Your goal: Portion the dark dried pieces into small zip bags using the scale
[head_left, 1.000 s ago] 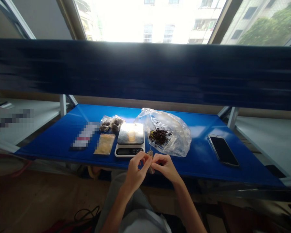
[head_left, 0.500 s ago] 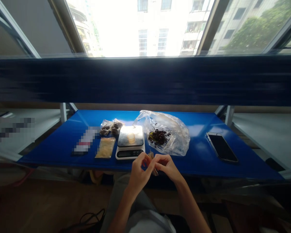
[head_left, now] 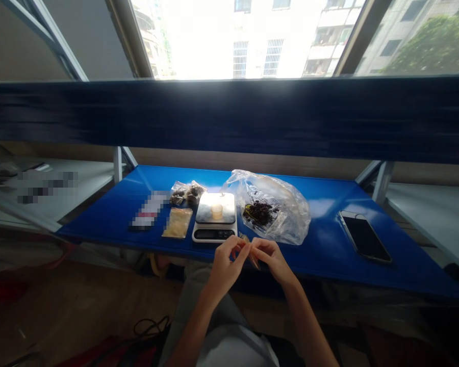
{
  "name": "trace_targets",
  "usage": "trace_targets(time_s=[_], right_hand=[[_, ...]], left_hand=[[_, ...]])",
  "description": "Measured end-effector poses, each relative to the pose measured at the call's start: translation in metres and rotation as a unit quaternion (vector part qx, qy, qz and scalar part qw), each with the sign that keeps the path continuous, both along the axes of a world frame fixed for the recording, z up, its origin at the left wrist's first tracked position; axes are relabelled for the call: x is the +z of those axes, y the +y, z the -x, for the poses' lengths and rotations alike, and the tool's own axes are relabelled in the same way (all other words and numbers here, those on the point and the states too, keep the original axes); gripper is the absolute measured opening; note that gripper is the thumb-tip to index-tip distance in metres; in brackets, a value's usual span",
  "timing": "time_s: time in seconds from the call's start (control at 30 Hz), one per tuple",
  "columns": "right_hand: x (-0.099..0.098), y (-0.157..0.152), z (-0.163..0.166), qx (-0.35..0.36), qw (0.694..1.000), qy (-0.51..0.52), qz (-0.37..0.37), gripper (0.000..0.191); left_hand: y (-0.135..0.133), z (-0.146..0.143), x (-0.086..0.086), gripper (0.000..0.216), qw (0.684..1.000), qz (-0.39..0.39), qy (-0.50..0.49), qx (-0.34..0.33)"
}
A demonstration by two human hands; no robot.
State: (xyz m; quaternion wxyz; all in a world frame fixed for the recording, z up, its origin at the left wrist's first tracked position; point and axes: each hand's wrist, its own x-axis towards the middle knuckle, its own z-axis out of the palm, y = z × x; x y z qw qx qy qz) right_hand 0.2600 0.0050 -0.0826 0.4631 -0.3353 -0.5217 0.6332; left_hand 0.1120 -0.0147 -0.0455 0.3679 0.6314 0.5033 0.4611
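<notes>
Just over the table's front edge, my left hand (head_left: 228, 261) and my right hand (head_left: 273, 259) meet with their fingertips pinched. Between them is a small clear plastic bag (head_left: 255, 262), partly hidden by the fingers; what it contains is hard to make out. Beyond my left hand stands a white kitchen scale (head_left: 197, 232) with a small, pale, translucent cup (head_left: 216, 211) on its metal plate. Past my right hand lies a large clear plastic bag (head_left: 296, 219), holding dark dried pieces (head_left: 259, 213).
Left of the scale lie a small bag of pale contents (head_left: 178, 223) and small bags with dark contents (head_left: 187, 193). A blurred-out packet (head_left: 147, 211) is farther left. A phone (head_left: 365, 236) rests on the blue table (head_left: 321, 255) at right. A blue beam (head_left: 229, 114) crosses above.
The view has shifted, so the table things appear farther right. Both hands keep their pinch on the small plastic bag, with the fingertips slightly rearranged.
</notes>
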Motion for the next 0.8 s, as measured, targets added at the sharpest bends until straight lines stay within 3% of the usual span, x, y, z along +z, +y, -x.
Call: trace_targets(time_s=[0.33,0.47,0.7,0.8], right_hand=[[0.001,0.001,0.004,-0.039,0.999,0.017,0.01,0.037],[0.004,-0.001,0.007,-0.051,0.998,0.023,0.002,0.029],[0.005,-0.012,0.006,-0.169,0.981,-0.044,-0.084,0.021],[0.009,-0.018,-0.002,-0.219,0.955,-0.131,-0.151,0.011]], left_hand=[[-0.004,-0.001,-0.003,0.027,0.999,0.021,-0.015,-0.024],[-0.003,0.0,-0.009,0.029,1.0,-0.001,-0.008,-0.028],[-0.002,-0.003,-0.01,0.03,0.999,-0.028,0.019,-0.004],[-0.004,-0.006,-0.008,0.028,0.998,-0.039,0.05,-0.019]])
